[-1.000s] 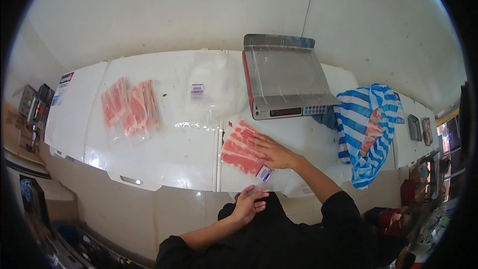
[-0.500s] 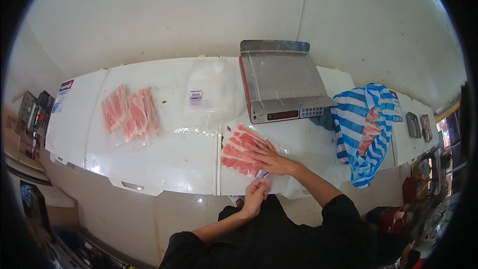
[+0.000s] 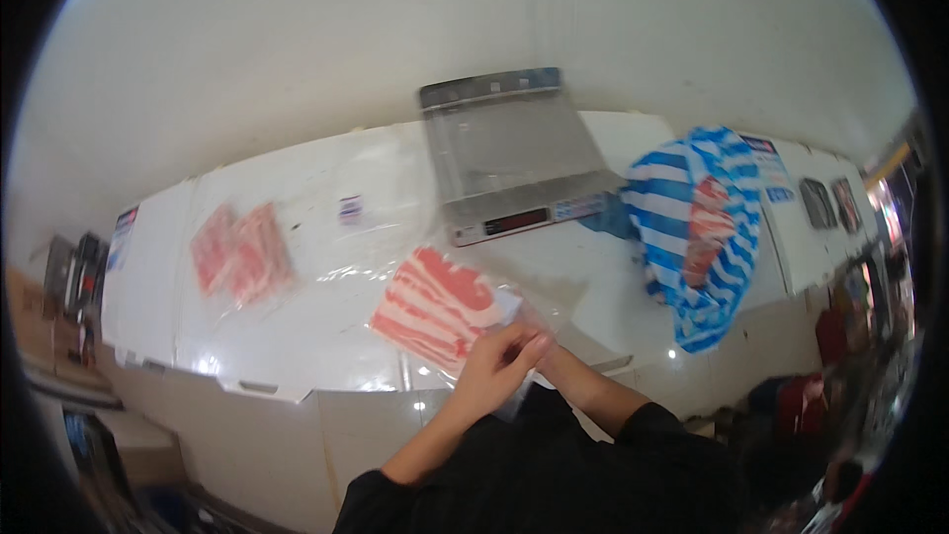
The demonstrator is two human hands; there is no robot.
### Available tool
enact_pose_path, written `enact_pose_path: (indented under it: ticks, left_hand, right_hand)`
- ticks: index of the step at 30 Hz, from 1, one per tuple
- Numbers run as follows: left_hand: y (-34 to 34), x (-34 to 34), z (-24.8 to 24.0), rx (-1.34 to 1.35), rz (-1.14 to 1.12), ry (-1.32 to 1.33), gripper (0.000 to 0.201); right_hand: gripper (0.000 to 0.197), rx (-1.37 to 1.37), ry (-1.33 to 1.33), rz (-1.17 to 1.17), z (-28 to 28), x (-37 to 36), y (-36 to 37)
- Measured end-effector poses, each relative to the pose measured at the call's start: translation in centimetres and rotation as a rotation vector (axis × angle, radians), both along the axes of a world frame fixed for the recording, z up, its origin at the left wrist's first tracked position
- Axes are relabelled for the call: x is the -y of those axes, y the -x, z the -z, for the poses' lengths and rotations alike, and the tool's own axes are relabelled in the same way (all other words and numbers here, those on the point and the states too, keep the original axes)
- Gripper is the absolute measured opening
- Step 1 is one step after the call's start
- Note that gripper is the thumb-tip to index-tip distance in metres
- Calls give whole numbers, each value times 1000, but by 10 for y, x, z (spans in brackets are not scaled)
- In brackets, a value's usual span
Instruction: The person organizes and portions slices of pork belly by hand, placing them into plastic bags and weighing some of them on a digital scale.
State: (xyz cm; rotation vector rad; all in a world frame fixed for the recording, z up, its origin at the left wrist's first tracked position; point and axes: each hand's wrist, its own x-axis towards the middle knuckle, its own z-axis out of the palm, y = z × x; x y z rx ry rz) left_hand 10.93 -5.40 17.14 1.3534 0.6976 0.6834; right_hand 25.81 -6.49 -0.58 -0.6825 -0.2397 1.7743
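A clear plastic bag of sliced streaky meat (image 3: 435, 299) is tilted at the near edge of the white surface, its meat end pointing up and left. My left hand (image 3: 497, 361) is closed on the bag's near end, thumb over the plastic. Close against it, my right hand (image 3: 550, 354) also grips that end; its fingers are mostly hidden behind the left hand. Loose plastic sticks out around both hands, and a pale label patch (image 3: 506, 305) shows beside the meat.
Two packs of sliced meat (image 3: 242, 252) lie at left. Flat clear bags with a small label (image 3: 351, 210) lie mid-surface. A scale with a metal tray (image 3: 519, 148) stands behind my hands. At right are a blue-and-white striped bag (image 3: 736, 237) holding meat and dark trays (image 3: 818, 203).
My right hand has left the top of the meat and drawn back to the bag's near end, beside my left. The bag has shifted nearer and tilted. The view has turned slightly.
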Motion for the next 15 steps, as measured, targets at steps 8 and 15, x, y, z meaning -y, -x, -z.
enact_pose_path:
  ticks: [8,15]
  left_hand:
    - [1,69,91,-131,-98,293,18]
    - [-66,68,77,-87,-163,189,19]
  right_hand:
    - [30,430,46,37,-83,150,-146]
    - [13,1484,-405,333,-173,115,-239]
